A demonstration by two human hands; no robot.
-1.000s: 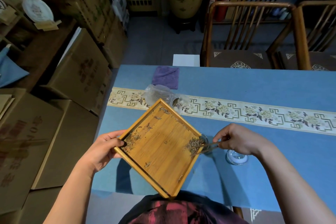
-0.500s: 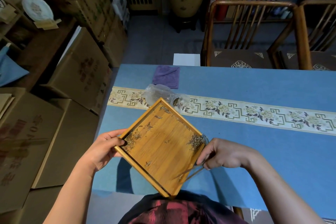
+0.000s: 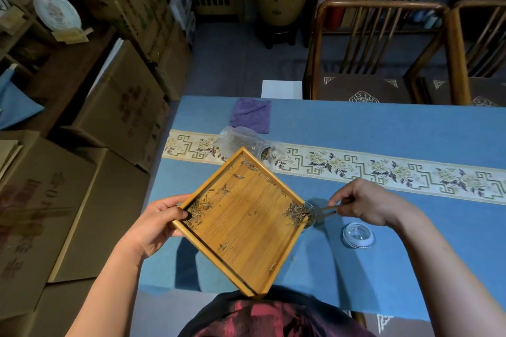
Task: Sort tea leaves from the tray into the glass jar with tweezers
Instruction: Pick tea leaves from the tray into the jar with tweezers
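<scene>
Square bamboo tray w/ raised rim [image 3: 247, 230] is held tilted above the blue-cloth desk [image 3: 383, 268], turned diamond-wise, one corner toward the person's chest, opposite corner toward the patterned cream runner [image 3: 383, 169]. Left hand [image 3: 157, 223] grips the tray's left corner, thumb curled over the rim onto the inside, fingers under. Dry grey-green tea leaves [image 3: 297, 213] sit bunched at the tray's right corner; a second clump lies at the left corner by the thumb, plus a few strays across the wood & along the far rim. Right hand [image 3: 364, 204] pinches thin wooden tweezers [image 3: 327, 210] between thumb & fingers, tips pointing left at the right-corner clump; can't tell if the tips are touching leaves. Small clear glass jar [image 3: 310, 215] stands on the desk just under/beside that right corner, mostly hidden by the tray edge & leaves. Round clear glass lid [image 3: 358, 234] lies flat on the desk nearer the person, right of the jar, apart from it. Crumpled clear plastic bag [image 3: 241, 139] w/ some leaves inside lies on the runner just beyond the tray's far corner; folded purple cloth [image 3: 252, 117] behind it. Wooden chairs [image 3: 383, 49] across the desk, brown cardboard boxes [image 3: 95, 145] stacked on the floor at left.
</scene>
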